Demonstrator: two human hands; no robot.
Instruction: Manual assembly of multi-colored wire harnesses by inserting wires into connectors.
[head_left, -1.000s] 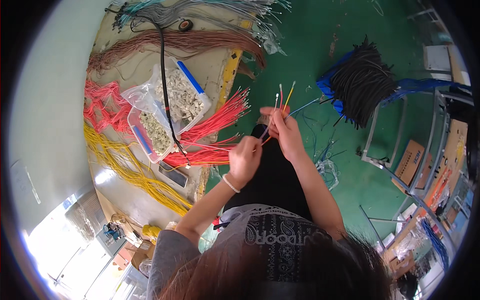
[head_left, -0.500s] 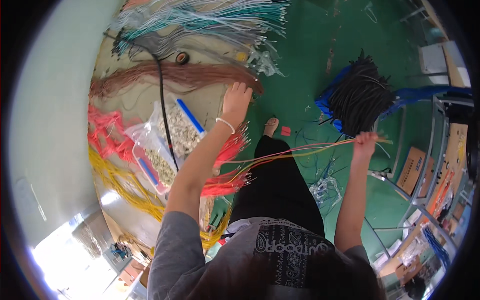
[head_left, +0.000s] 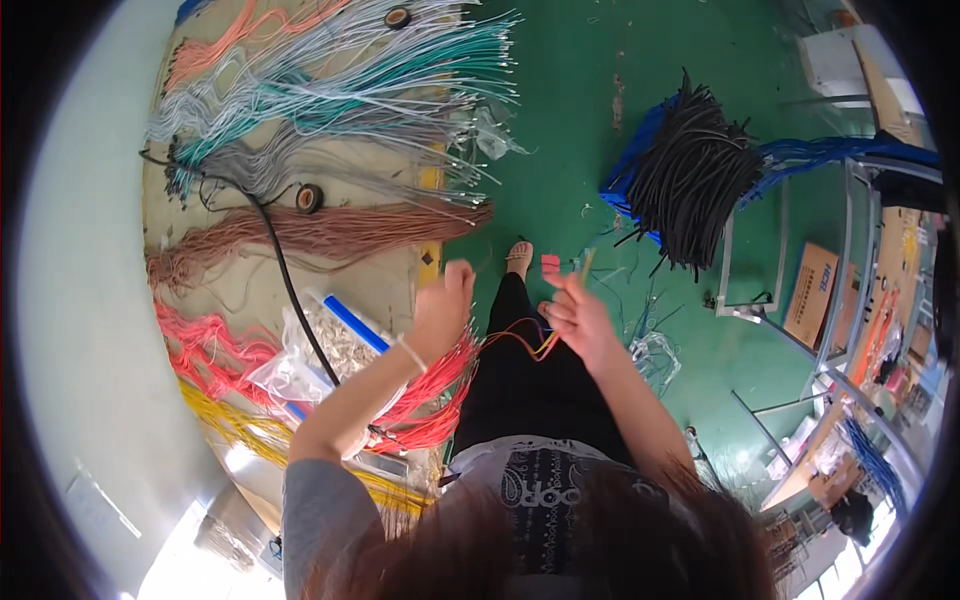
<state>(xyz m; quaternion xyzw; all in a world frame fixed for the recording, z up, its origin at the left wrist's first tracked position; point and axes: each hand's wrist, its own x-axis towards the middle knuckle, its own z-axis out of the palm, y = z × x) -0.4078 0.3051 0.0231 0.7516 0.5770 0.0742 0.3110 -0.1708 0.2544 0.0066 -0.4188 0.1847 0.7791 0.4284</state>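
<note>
In my right hand [head_left: 578, 320], several thin coloured wires [head_left: 545, 345], yellow and red among them, are pinched. Their ends stick up past the fingers, and the rest loops down toward my left over my dark trousers. My left hand [head_left: 445, 308] is closed, thumb and fingers together, just below the ends of the brown wire bundle [head_left: 370, 232]. What it grips, if anything, is too small to make out. Beneath my left wrist lies a bundle of red wires [head_left: 432, 390] with its tips fanned toward me.
On the bench at left lie teal and white wires [head_left: 400, 85], grey wires [head_left: 330, 165], yellow wires [head_left: 235, 415], a tape roll [head_left: 309, 198], a black cable [head_left: 280, 262] and bags of small parts [head_left: 335, 345]. Right stand a blue crate [head_left: 635, 150] of black tubes [head_left: 700, 175] and a metal frame [head_left: 785, 335].
My right hand has come in from the far right toward my left, and its stretched wires now hang slack. My left hand has drawn back off the brown bundle. The view has shifted.
</note>
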